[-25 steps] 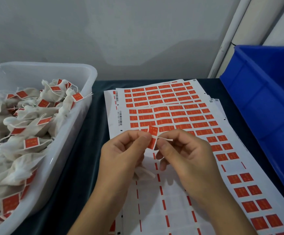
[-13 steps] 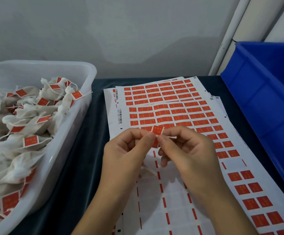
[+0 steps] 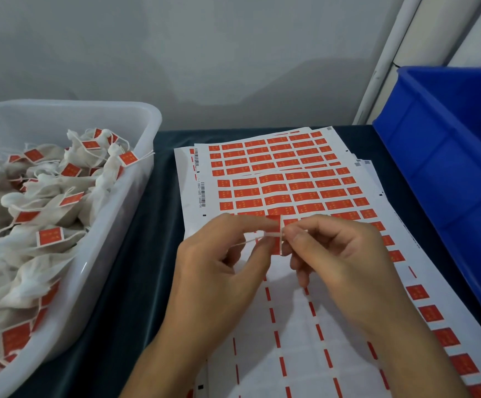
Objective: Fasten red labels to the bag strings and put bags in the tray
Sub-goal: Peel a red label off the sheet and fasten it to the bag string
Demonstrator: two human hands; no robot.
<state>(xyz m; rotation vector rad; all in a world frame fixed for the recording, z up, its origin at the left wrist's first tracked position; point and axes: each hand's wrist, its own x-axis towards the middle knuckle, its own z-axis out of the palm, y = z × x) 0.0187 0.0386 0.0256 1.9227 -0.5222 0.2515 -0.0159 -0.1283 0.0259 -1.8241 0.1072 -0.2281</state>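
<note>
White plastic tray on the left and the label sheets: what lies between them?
In the head view, only a bare strip of dark cloth-covered table separates the white plastic tray from the white sheets of red labels.

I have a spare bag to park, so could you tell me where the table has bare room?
One bare strip of dark cloth runs between the white tray and the label sheets. The tray is heaped with bags, the sheets reach the blue bin, and both hands work over them.
</note>
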